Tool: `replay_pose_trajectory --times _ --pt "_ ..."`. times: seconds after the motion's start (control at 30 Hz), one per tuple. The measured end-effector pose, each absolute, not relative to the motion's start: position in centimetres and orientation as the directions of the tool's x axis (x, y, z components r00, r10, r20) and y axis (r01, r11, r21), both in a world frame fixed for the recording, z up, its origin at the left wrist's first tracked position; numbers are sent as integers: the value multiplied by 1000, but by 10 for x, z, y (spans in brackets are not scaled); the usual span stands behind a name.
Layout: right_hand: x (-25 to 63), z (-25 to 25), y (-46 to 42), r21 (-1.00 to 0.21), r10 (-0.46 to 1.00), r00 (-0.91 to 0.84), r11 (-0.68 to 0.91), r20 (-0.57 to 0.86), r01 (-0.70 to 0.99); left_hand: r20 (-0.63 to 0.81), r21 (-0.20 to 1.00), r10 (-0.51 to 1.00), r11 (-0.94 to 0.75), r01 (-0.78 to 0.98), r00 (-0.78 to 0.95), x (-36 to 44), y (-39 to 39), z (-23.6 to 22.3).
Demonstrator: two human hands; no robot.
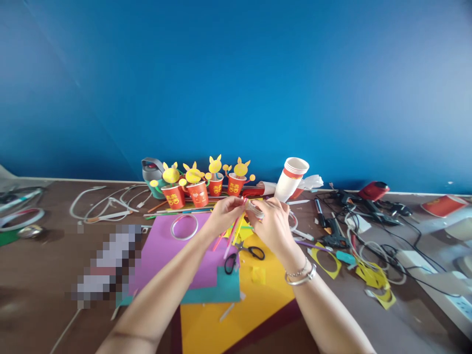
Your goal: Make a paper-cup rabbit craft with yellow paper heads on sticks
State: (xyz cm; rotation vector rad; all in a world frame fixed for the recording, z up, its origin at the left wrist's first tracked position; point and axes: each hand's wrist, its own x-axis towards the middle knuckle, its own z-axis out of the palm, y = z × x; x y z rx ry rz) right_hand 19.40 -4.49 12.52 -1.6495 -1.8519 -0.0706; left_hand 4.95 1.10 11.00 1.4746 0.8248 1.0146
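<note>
My left hand [224, 215] and my right hand [271, 221] meet above the craft table, fingers pinched together. The left hand grips a small bundle of coloured straws [233, 232] that hang down from it. The right hand pinches a roll of clear tape [255, 209] against the straws' top end. Bracelets circle my right wrist. Below the hands lie black-handled scissors [243, 256] on purple paper [165, 250] and yellow paper [236, 309].
Several red paper cups with yellow bunny cut-outs [199, 184] stand at the back by the blue wall. A stack of white cups [291, 178], a glue gun [334, 231], cables [379, 250], yellow paper scraps [372, 275] and a tape ring [184, 226] lie around.
</note>
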Motion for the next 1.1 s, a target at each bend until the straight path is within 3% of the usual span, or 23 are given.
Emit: replay_pose_trajectory --times 0.27,0.5,0.67,0.87,1.1 --pt "199 123 -41 -418 872 -85 315 483 852 233 928 932 -299 222 279 42 15 110" --pt "208 119 -32 -486 860 -133 399 493 777 147 981 927 -182 71 345 37 15 117" --pt "211 113 -24 -552 865 -120 411 487 726 84 989 919 -123 78 385 33 22 115" --pt "214 112 -19 -632 842 -100 472 531 615 -58 993 919 92 -69 389 30 24 114" --pt "216 113 -18 -649 860 -112 455 498 610 -128 969 903 202 -141 410 30 25 113"
